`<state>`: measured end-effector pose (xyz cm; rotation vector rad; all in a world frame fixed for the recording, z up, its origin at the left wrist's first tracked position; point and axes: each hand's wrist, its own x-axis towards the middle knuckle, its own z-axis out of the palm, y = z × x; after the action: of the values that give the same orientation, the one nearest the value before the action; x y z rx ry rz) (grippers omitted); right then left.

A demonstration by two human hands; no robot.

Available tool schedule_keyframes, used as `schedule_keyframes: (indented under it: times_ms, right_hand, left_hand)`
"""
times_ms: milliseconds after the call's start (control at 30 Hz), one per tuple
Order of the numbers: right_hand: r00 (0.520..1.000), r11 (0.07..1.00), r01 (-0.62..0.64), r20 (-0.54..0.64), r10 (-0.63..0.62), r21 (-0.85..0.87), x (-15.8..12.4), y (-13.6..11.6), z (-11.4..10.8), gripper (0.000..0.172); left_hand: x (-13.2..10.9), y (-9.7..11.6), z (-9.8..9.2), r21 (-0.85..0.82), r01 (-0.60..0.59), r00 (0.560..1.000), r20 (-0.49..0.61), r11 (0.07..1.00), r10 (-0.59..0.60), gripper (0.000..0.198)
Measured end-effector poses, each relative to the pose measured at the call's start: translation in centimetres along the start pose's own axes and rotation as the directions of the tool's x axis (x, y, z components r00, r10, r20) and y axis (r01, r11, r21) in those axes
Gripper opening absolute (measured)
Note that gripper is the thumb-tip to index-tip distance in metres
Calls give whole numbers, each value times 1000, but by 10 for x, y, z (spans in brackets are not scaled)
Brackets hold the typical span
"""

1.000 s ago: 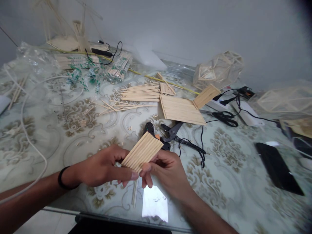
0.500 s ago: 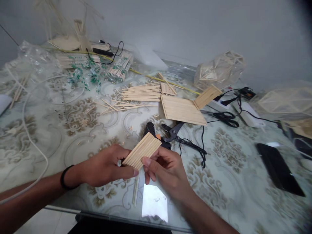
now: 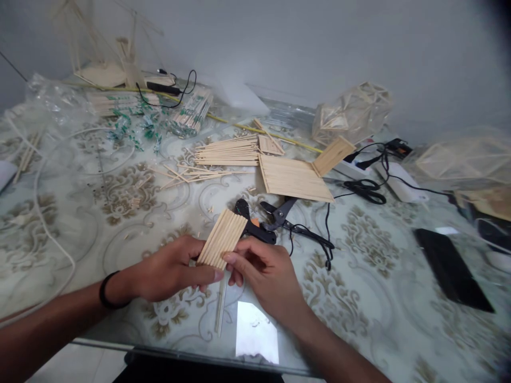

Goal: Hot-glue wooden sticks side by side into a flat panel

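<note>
Between my two hands is a small panel of wooden sticks [image 3: 223,236] laid side by side, held tilted above the table. My left hand [image 3: 175,271] grips its lower left edge, thumb along the bottom. My right hand [image 3: 265,274] pinches the lower right corner between thumb and fingers. Just beyond the panel lie a black glue gun [image 3: 255,229], partly hidden by it, and dark-handled cutting pliers [image 3: 281,215]. A clear glue stick [image 3: 220,311] lies on the table below my hands.
A larger stick panel with an upright flap [image 3: 297,178] lies behind the tools, beside loose sticks [image 3: 227,151]. Black scissors [image 3: 365,191], a power strip [image 3: 353,169] and a phone [image 3: 453,268] are to the right. Packaged sticks [image 3: 194,111] and plastic wrappers [image 3: 133,125] lie at the back left.
The stick panel has turned to stand steeper and shifted slightly left in my hands. Both hands still hold it. The whole view has moved a little.
</note>
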<state>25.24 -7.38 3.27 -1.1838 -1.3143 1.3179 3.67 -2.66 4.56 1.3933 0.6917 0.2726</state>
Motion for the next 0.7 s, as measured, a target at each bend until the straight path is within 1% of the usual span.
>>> schedule_keyframes:
  times_ms: [133,200,267,367,500,600,700]
  right_hand:
    - [985,963,153,-45,-166,-223,1,0,-4,20]
    - [978,951,181,-57,-201,-250,1,-1,-5,19]
    - [983,965,160,-57,-175,-206,2,-3,-6,17]
    - [998,996,59,-15,-60,-69,3,-7,-5,19]
    - [993,988,-91,88,80,125,2,-7,-5,35]
    - [988,966,-132,107,110,221,1,-6,-5,41]
    - [984,942,-158,124,126,297,0,-3,-5,39]
  left_hand:
    - [-1,-1,0,17,30,999,-32,999,-29,30]
    - [-2,-1,0,31,39,999,-26,999,-39,30]
    - [-2,0,-1,51,50,999,-16,997,-49,32]
    - [-2,2,-1,58,29,1000,2,998,-29,33]
    - [-2,4,0,46,-36,997,72,998,32,25]
    - [-2,4,1,49,-15,995,100,999,10,27]
    - [-2,6,1,30,-4,994,108,1000,0,27]
